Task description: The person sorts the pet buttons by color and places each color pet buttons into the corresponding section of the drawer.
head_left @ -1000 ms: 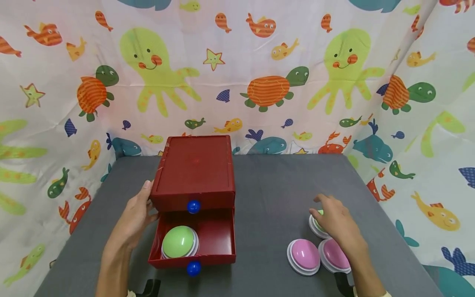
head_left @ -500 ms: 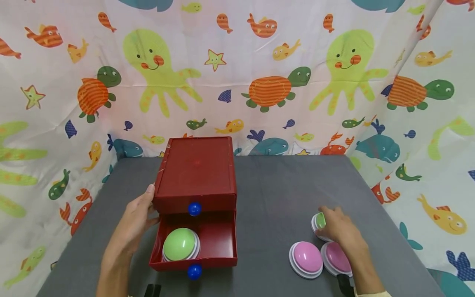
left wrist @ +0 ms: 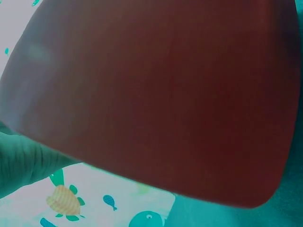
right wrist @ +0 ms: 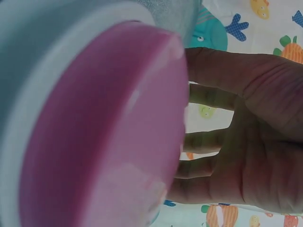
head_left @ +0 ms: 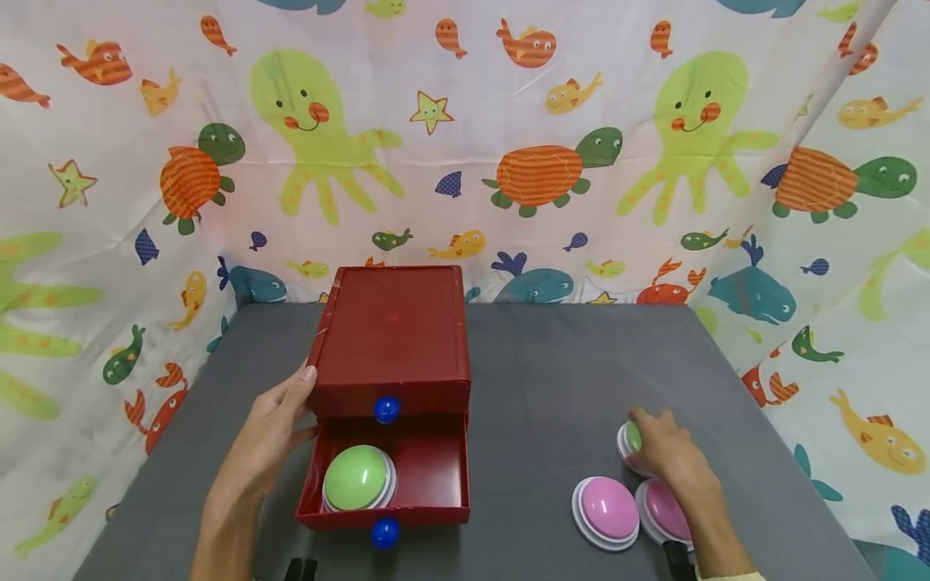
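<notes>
A red drawer box (head_left: 392,331) with blue knobs stands left of centre, its lower drawer (head_left: 436,468) pulled out. Inside that drawer lies a green domed push button (head_left: 356,478) on a white base. My left hand (head_left: 272,420) rests against the box's left side, fingers extended; the box's wall fills the left wrist view. At the right, my right hand (head_left: 664,448) grips a second green push button (head_left: 632,436), partly covering it. Two pink push buttons (head_left: 609,508) (head_left: 667,510) sit just nearer to me. One pink dome (right wrist: 142,123) hides the fingertips in the right wrist view.
Everything stands on a grey tabletop (head_left: 538,387). A white cloth (head_left: 465,73) printed with sea animals hangs behind and along both sides. The upper drawer (head_left: 429,399) is closed.
My right hand has come down over the green button on the table, and its fingers have closed round it. The left hand stays at the box; the head view has shifted slightly.
</notes>
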{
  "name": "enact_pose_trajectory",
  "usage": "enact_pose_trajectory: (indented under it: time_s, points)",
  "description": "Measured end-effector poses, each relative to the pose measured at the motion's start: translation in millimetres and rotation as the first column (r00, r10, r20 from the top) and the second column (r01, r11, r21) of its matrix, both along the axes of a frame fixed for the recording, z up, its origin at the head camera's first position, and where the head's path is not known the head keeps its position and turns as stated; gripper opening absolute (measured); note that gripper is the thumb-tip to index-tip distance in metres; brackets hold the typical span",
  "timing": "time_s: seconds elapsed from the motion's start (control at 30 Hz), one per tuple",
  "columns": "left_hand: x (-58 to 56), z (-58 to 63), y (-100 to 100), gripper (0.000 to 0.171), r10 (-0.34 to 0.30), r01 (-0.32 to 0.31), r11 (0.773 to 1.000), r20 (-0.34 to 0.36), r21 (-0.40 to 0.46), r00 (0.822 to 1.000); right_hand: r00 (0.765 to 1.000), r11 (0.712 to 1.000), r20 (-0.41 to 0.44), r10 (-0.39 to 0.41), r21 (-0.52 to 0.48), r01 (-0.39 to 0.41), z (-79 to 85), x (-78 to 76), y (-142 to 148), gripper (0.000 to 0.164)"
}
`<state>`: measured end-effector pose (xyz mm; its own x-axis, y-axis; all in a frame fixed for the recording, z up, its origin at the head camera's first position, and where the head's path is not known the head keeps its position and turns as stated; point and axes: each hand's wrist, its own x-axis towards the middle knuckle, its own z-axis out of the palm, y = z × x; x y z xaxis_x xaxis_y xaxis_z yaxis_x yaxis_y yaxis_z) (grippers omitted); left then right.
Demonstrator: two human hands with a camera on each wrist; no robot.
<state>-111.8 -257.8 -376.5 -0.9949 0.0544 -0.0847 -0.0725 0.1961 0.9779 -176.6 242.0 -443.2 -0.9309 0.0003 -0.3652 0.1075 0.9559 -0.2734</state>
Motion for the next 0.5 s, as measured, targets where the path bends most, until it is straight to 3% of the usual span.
enact_pose_trajectory:
  time_s: [0.5]
  points:
    - [0.6, -2.1, 6.7, 0.071, 0.023, -0.023, 1.0, -0.03, 0.006, 0.999, 0.994, 0.999, -0.102, 0.024, -0.03, -0.027, -1.8, 3.3, 3.9, 0.069]
